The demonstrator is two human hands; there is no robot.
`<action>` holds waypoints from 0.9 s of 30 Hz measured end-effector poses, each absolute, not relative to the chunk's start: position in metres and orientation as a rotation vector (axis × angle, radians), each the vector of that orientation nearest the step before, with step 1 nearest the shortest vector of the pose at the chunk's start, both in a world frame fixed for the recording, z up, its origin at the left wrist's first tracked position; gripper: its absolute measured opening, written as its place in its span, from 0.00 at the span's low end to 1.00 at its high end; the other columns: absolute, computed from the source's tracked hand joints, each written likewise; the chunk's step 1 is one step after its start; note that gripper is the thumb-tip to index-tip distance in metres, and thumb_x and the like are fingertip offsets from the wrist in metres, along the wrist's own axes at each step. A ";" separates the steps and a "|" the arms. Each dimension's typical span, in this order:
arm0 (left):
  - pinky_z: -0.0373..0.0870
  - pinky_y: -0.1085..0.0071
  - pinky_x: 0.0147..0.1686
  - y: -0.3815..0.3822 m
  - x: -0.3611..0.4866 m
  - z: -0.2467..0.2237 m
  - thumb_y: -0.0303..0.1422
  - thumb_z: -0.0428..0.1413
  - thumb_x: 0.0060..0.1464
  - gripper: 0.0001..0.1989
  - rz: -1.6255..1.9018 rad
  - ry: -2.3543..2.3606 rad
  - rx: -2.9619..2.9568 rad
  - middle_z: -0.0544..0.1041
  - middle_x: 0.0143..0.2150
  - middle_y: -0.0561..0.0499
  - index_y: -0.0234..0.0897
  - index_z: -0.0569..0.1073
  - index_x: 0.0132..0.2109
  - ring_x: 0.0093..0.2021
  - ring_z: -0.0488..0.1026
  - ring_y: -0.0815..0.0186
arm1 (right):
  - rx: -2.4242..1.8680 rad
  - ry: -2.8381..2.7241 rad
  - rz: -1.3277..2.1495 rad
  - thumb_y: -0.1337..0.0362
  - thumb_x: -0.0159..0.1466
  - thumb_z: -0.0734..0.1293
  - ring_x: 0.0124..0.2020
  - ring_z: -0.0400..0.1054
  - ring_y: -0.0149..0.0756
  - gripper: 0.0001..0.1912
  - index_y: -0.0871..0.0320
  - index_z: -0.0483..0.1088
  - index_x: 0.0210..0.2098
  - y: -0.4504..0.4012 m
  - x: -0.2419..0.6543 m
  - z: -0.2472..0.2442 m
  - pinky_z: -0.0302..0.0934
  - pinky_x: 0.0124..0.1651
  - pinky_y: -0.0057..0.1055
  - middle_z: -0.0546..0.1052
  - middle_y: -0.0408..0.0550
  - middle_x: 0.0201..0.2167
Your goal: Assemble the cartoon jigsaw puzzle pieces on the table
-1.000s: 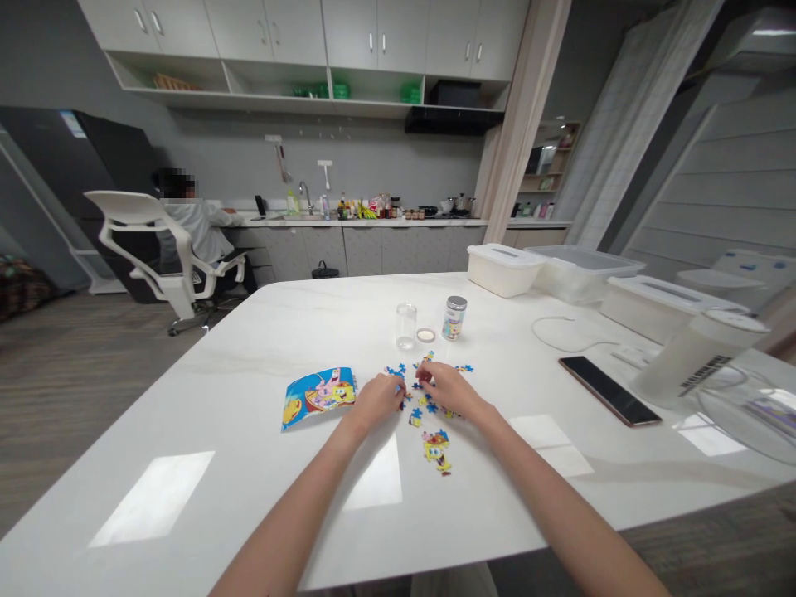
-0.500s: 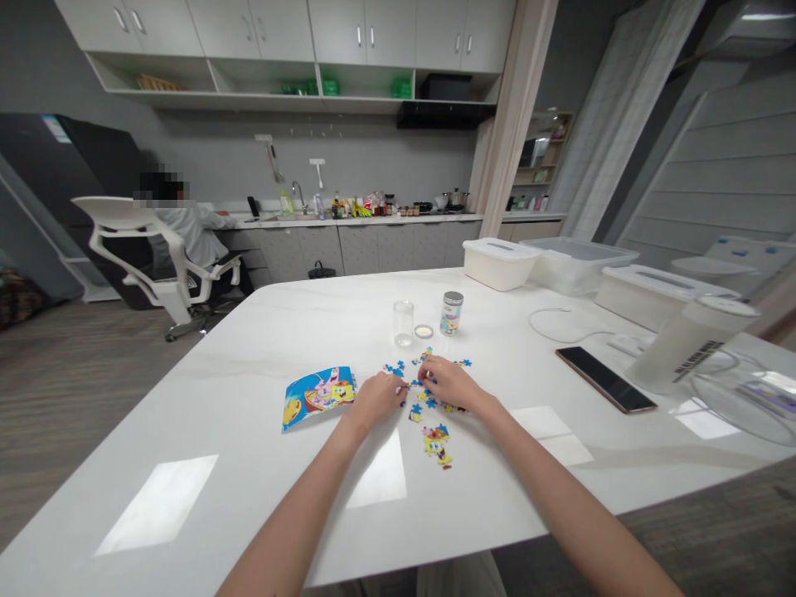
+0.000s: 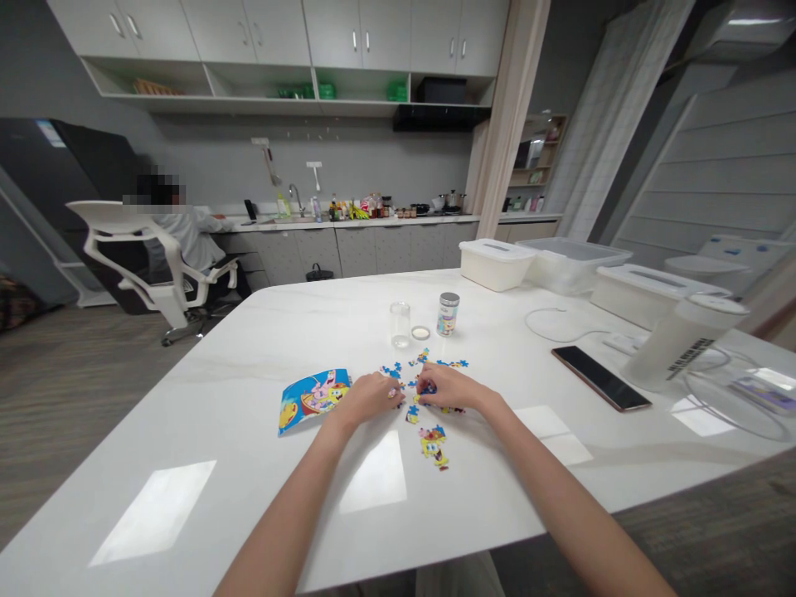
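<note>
Loose jigsaw puzzle pieces, blue and yellow, lie scattered on the white table between and around my hands. My left hand is closed, its fingertips on a small puzzle piece. Across from it my right hand is curled in a pinch over the pile, with a blue piece partly hidden under its fingers. Nearer to me sits a joined section showing a yellow cartoon face. A bent picture sheet with the cartoon characters stands just left of my left hand.
Beyond the pieces stand a clear jar, its lid and a printed tin-lidded jar. To the right are a phone, a white bottle, cables and plastic bins. A person sits at the far counter.
My right hand has shifted slightly down and its fingers have curled in more. The left hand has turned a little, and a piece now shows at its fingertips. The view has shifted slightly.
</note>
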State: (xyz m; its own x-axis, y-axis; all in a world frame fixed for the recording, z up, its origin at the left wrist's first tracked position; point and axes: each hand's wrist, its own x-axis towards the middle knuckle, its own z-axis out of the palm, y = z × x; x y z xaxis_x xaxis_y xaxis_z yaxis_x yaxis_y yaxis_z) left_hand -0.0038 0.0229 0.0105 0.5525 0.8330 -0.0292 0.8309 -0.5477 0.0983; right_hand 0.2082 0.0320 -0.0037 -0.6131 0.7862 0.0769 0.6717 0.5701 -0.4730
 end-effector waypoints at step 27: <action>0.68 0.68 0.38 0.018 -0.008 0.019 0.30 0.46 0.61 0.13 -0.095 1.288 2.763 0.80 0.38 0.46 0.41 0.73 0.46 0.42 0.77 0.57 | -1.170 -2.478 0.600 0.70 0.57 0.66 0.33 0.64 0.33 0.06 0.58 0.67 0.35 0.035 0.206 -0.012 0.57 0.36 0.28 0.72 0.46 0.33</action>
State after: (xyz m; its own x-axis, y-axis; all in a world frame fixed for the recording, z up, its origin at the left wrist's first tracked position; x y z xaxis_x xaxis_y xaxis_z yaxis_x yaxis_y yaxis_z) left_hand -0.0084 0.0177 0.0191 0.6419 0.7609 -0.0950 0.7666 -0.6397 0.0565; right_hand 0.2063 0.0347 -0.0122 -0.6059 0.7867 0.1185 0.6454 0.5731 -0.5049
